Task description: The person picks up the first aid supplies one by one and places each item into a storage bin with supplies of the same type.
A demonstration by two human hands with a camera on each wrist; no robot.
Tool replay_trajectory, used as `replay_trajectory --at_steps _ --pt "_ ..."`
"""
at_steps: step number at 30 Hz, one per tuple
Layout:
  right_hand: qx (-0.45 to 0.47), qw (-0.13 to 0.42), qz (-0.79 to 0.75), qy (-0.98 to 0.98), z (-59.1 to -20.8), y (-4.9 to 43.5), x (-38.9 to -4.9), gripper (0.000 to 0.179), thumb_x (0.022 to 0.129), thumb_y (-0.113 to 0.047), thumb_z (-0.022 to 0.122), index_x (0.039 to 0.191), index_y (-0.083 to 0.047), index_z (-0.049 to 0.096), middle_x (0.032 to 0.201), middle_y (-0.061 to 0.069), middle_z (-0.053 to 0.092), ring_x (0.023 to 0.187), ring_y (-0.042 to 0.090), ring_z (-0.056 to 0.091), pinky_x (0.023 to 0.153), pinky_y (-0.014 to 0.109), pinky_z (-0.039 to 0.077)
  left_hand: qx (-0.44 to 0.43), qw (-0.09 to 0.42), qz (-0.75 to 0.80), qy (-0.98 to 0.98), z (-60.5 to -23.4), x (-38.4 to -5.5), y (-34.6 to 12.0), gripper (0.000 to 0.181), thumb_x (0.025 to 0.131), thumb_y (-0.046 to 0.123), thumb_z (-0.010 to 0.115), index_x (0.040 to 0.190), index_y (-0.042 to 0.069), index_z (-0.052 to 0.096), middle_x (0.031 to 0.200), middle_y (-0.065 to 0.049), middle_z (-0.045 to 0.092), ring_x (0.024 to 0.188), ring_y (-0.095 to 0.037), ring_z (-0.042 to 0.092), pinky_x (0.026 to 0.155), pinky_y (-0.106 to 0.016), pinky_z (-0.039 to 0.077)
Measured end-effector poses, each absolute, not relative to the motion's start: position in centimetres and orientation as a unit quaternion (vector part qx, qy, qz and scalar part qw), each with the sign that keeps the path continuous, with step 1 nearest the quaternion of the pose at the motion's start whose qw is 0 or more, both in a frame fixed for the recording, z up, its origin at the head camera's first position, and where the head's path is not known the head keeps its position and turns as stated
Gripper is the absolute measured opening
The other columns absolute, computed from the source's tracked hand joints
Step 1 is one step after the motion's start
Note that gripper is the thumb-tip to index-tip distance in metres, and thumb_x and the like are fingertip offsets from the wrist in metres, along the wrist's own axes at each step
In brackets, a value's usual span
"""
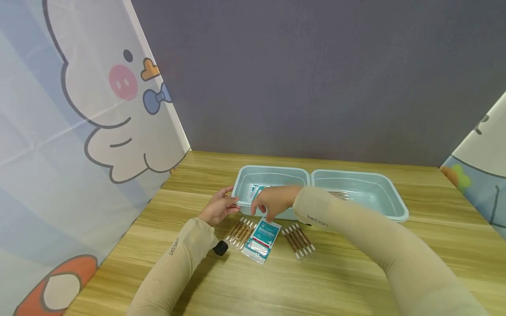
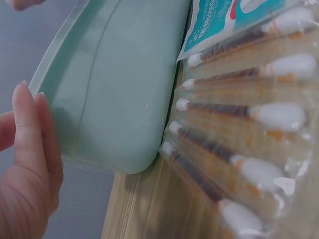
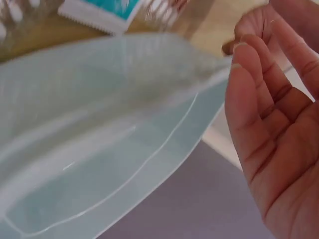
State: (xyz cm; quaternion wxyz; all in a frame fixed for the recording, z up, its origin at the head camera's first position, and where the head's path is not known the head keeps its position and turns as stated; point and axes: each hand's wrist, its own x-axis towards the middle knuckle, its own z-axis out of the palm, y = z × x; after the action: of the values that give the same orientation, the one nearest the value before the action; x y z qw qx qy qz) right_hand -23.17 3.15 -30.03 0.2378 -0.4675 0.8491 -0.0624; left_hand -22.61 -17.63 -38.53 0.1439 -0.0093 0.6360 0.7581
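Note:
My left hand (image 1: 221, 207) rests at the near left corner of the left pale-blue plastic tray (image 1: 272, 169), its straight fingers (image 2: 31, 127) touching the rim. My right hand (image 1: 274, 201) is over this tray's front side, fingers loosely bent with nothing between them, as the right wrist view shows. A teal-and-white dressing packet (image 1: 253, 191) lies inside the tray, partly covered by the right hand. In front of the tray, another dressing packet (image 1: 262, 240) lies on the table between a left pack of brown-stemmed cotton swabs (image 1: 240, 233) and a right swab pack (image 1: 298, 241).
A second pale-blue tray (image 1: 375, 193) stands right beside the first, with a swab pack (image 1: 340, 195) in it, partly behind the right sleeve (image 1: 348, 224). The wooden table (image 1: 300, 289) ends at a grey wall (image 1: 308, 79). A cartoon-print curtain (image 1: 47, 175) hangs at left.

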Motion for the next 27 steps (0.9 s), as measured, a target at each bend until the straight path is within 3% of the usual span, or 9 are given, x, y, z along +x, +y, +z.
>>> replay_trajectory --at_steps 10,18,27 --pt "-0.480 0.236 -0.023 0.845 -31.1 2.5 -20.5 0.036 0.082 -0.009 0.076 0.115 -0.019 0.069 0.098 -0.002 0.064 0.083 0.007 0.054 0.075 0.023 0.050 -0.011 0.143 0.760 0.634 -38.6 -22.7 -17.6 0.059 0.097 -0.008 0.043 0.149 -0.005 0.015 0.088 -0.009 0.055 0.062 -0.009 0.060 0.059 -0.017 0.055" --pt "-0.490 0.230 -0.038 0.840 -32.7 2.9 -20.5 0.038 0.081 -0.011 0.077 0.117 -0.018 0.068 0.105 -0.001 0.062 0.097 0.013 0.058 0.082 0.022 0.049 -0.010 0.141 0.760 0.635 -38.6 -22.7 -17.6 0.058 0.097 -0.007 0.043 0.149 -0.005 0.016 0.089 -0.010 0.055 0.061 -0.008 0.060 0.060 -0.017 0.055" --pt "-0.512 0.214 -0.024 0.832 -34.4 2.7 -20.2 0.044 0.079 -0.012 0.080 0.121 -0.019 0.066 0.118 -0.003 0.060 0.107 0.008 0.054 0.092 0.020 0.046 -0.011 0.140 0.758 0.637 -38.5 -22.5 -17.6 0.058 0.097 -0.008 0.043 0.149 -0.005 0.016 0.088 -0.010 0.054 0.061 -0.009 0.059 0.059 -0.017 0.054"
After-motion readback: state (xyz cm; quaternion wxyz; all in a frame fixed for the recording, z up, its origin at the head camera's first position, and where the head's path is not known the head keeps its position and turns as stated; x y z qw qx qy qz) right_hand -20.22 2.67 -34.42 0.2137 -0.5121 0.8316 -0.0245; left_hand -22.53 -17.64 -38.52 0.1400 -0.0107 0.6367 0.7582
